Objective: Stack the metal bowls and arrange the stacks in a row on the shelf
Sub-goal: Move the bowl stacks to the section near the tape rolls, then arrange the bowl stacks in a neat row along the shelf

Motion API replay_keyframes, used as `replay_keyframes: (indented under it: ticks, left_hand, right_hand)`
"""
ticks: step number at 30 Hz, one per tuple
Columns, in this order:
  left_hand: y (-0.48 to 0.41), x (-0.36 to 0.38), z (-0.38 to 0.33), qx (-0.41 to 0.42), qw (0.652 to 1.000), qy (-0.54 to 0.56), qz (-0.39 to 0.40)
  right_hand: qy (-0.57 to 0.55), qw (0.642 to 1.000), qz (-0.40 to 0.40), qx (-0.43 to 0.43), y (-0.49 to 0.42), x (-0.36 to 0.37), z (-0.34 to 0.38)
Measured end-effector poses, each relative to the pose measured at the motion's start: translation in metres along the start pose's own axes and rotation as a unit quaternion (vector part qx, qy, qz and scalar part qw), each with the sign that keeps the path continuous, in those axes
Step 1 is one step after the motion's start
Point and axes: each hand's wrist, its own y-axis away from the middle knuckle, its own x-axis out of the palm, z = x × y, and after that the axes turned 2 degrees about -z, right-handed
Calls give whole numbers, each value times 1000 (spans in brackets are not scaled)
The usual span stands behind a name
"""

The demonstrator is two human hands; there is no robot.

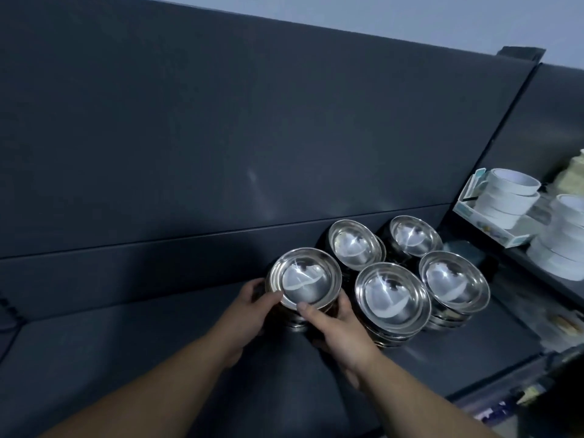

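Several stacks of shiny metal bowls stand on a dark shelf [126,343]. The leftmost stack [305,278] is held from both sides: my left hand [249,311] grips its left rim with the thumb on top, and my right hand [335,327] grips its front right side. To the right stand a front middle stack [392,295] and a front right stack [453,281]. Behind them are two more stacks, one back left [354,243] and one back right [414,235]. The lower bowls of the held stack are hidden by my hands.
The shelf's dark back panel [221,137] rises behind the bowls. On the neighbouring shelf to the right, rolls of white tape [508,192] sit in a small box, with more white rolls [562,235] beside it. A dark upright divider [493,147] separates the two shelves.
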Motion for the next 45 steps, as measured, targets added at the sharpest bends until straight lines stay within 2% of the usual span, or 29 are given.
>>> replay_keyframes:
  ticks: [3, 7, 13, 22, 33, 40, 45]
  left_hand:
    - [-1, 6, -4, -35, 998, 42, 15]
    - [8, 10, 2, -30, 998, 61, 7]
    - [46, -7, 16, -34, 993, 101, -51]
    - [129, -45, 40, -26, 974, 146, -173]
    - [194, -107, 54, -59, 970, 134, -194]
    - [221, -147, 63, -68, 974, 111, -185]
    - [235, -167, 66, -46, 979, 52, -190]
  right_hand:
    - [-32, 998, 43, 21, -5, -3, -3]
    - [-49, 996, 77, 22, -4, -9, -5]
    - [-21, 994, 92, 55, 6, 3, -5]
    - [42, 975, 205, 75, 50, 54, -8]
    - [71, 957, 268, 90, 100, 114, -15]
    - [73, 956, 274, 80, 124, 154, -32]
    - [124, 958, 255, 37, 130, 160, -36]
